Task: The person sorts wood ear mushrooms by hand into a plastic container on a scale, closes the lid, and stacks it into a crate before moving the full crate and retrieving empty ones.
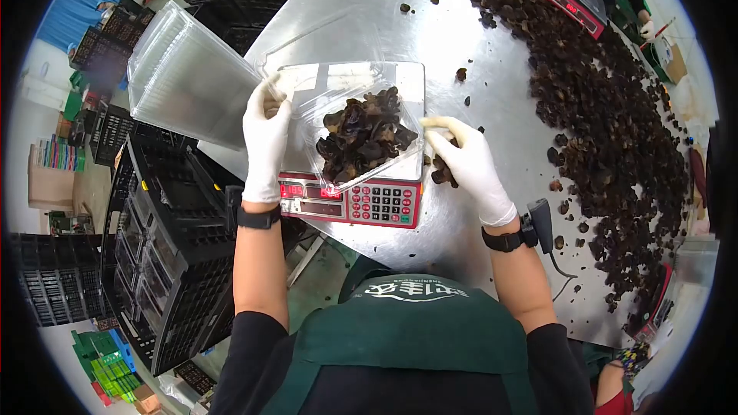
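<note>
A clear plastic box (309,138) sits tilted on the scale (384,204), with a heap of dark wood ear mushrooms (361,137) inside. My left hand (264,134), in a white glove, is at the box's left side; its fingers are bent, with a gap between thumb and forefinger. Just right of the box is my gloved right hand (467,160). Dark wood ear pieces (443,172) show under its curled fingers, while the forefinger and thumb point toward the box. The scale's red digits are lit, partly covered by the box corner.
A stack of clear boxes (188,77) leans at the table's left edge. Loose wood ears (600,123) spread along the right of the metal table (492,261). A second scale (569,4) stands at the far right near a co-worker. Black crates (165,238) stand left.
</note>
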A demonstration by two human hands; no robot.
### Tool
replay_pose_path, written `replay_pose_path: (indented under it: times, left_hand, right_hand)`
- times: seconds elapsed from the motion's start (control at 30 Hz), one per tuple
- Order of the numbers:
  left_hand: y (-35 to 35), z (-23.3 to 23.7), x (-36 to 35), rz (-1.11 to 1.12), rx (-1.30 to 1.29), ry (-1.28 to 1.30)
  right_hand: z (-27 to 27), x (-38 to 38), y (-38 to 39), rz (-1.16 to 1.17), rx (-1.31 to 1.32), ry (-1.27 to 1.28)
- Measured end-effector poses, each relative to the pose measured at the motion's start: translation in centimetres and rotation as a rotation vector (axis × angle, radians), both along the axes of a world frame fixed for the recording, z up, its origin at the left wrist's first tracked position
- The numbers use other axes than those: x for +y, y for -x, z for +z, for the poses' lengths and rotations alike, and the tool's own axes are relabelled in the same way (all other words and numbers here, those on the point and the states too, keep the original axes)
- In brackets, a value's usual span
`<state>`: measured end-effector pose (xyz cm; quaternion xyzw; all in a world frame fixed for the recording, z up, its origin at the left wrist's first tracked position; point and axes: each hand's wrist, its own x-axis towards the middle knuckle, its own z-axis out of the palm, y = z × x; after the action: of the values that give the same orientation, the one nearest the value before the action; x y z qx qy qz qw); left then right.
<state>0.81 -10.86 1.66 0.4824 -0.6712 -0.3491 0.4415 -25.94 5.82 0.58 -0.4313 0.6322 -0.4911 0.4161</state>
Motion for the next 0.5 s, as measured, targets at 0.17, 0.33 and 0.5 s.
replay_pose_path:
  times: [0.17,0.33,0.5]
  left_hand:
    - [-0.1,2.1,4.2,-0.041,-0.057,0.166]
    - [-0.2,3.6,7.5,-0.168,-0.264,0.296]
    - [-1.5,3.4,11.3,-0.273,-0.414,0.157]
  right_hand:
    - [3.4,-3.3,-0.3,0.22,0.299,-0.01]
    - [-1.6,-6.5,0.2,0.295,0.805,0.419]
    - [4.5,-2.9,2.5,0.358,-0.128,-0.232]
